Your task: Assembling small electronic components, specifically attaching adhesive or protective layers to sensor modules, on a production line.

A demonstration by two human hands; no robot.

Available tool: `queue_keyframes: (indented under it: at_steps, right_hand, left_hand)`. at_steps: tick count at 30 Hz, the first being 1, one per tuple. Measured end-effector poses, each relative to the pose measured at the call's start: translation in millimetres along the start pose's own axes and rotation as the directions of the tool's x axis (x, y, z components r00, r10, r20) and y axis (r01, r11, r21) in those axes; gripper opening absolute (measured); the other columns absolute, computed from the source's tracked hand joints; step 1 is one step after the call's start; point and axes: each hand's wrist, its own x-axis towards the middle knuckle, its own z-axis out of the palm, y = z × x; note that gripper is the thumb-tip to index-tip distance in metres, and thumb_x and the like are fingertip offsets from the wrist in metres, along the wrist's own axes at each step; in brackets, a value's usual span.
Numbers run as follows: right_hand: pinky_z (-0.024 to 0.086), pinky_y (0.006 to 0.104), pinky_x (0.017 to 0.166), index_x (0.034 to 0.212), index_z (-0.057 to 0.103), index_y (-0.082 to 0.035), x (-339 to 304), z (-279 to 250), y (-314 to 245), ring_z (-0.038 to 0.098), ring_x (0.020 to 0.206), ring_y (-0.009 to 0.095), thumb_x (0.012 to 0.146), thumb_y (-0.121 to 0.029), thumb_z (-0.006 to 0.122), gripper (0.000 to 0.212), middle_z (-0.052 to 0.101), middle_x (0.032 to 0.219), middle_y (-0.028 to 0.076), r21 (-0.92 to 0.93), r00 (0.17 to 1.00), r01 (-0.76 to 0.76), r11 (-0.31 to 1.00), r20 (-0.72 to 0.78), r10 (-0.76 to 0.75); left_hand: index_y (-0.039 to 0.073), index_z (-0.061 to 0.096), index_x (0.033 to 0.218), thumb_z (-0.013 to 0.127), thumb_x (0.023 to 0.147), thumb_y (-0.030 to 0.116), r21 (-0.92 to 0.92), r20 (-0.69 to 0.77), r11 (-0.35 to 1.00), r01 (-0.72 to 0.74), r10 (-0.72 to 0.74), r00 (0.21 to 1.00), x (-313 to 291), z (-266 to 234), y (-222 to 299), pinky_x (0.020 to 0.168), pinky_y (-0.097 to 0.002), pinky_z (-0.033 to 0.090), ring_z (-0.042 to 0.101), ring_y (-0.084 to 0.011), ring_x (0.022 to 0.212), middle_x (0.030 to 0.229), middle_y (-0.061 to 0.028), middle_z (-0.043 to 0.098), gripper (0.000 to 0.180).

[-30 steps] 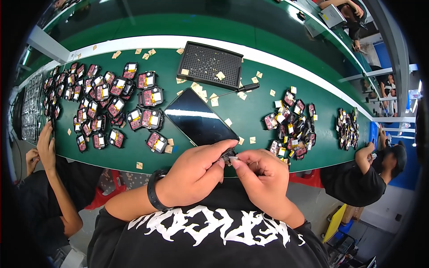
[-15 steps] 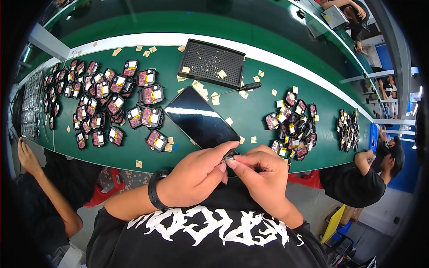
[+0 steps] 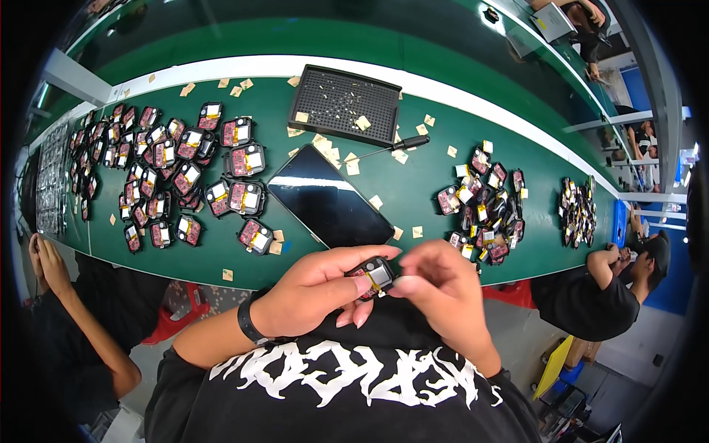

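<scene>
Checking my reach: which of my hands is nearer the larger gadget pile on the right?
Right. Your right hand is left of the pile, toward you; your left hand, holding a gadget, is farther left.

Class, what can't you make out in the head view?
All in the head view:
Held circuit-board unit: underside, hidden by the left hand.
Right hand: whether it touches the unit, blurred.
Far-right pile of circuit-board units: single pieces, too small.
Table: part covered by the black touchscreen.
</scene>
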Motion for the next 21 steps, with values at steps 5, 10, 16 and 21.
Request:
queue_keyframes:
  at_steps: [5,10,16,21]
  right_hand:
    - [0.041,0.0196,0.063,0.098,0.067,0.002,-35.2,-26.2,-7.3,0.053,0.070,0.004,0.089,0.000,0.075,0.012,0.061,0.087,0.001,-0.243,0.951,0.120,0.963,-0.250,-0.181]
    - [0.038,0.0195,0.058,0.097,0.067,0.002,-66.1,-70.4,21.9,0.051,0.067,0.003,0.089,0.003,0.074,0.011,0.059,0.083,0.000,-0.477,0.852,0.114,0.871,-0.405,-0.333]
    - [0.034,0.0181,0.057,0.113,0.063,0.000,-86.6,-93.9,60.2,0.044,0.065,0.001,0.086,0.004,0.077,0.031,0.057,0.090,0.000,-0.606,0.794,-0.027,0.795,-0.496,-0.351]
    - [0.035,0.0217,0.052,0.123,0.064,-0.002,-76.6,-88.3,78.1,0.042,0.066,0.007,0.074,-0.007,0.089,0.054,0.055,0.097,0.004,-0.755,0.737,-0.116,0.645,-0.501,-0.453]
  left_hand:
    - [-0.002,0.048,0.148,0.044,0.109,0.014,-0.041,-0.088,0.998,-0.039,0.035,0.996,1.6,5.3,7.6,0.055,-0.0217,0.044,0.061,-0.0109,0.066,0.113,-0.0201,0.071,0.042]
    - [-0.003,0.057,0.136,0.043,0.110,0.015,0.032,-0.149,0.998,-0.062,0.066,0.987,7.1,2.8,3.4,0.054,-0.0213,0.045,0.057,-0.0096,0.061,0.107,-0.0207,0.072,0.034]
    - [-0.004,0.058,0.134,0.045,0.109,0.013,0.066,-0.237,0.987,-0.148,0.160,0.958,11.3,5.1,4.9,0.054,-0.0211,0.045,0.057,-0.0094,0.061,0.106,-0.0209,0.073,0.032]
    - [-0.003,0.052,0.142,0.046,0.107,0.009,0.025,-0.254,0.995,-0.100,0.103,0.962,11.0,8.8,11.9,0.054,-0.0203,0.045,0.059,-0.0092,0.064,0.111,-0.0222,0.073,0.037]
